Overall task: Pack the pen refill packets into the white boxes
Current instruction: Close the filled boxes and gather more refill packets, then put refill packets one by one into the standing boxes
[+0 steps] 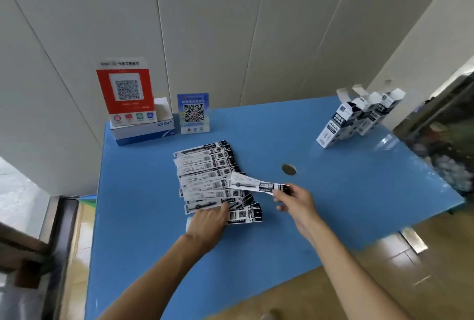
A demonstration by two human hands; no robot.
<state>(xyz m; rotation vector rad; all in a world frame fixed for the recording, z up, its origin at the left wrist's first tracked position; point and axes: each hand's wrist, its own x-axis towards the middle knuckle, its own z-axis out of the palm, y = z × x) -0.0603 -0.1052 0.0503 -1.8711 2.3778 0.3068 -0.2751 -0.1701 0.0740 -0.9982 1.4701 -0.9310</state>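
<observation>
Several pen refill packets, long white strips with black print, lie fanned out in a pile on the blue table. My left hand rests flat on the near end of the pile, fingers pressing the lowest packets. My right hand pinches the black end of one refill packet and holds it just right of the pile, its white end over the other packets. The white boxes, with dark print and their top flaps open, stand together at the far right of the table.
A red QR code sign stands on a white and blue carton at the back left, a small blue QR stand beside it. A round grey cap sits mid-table. A dark cabinet borders the right edge.
</observation>
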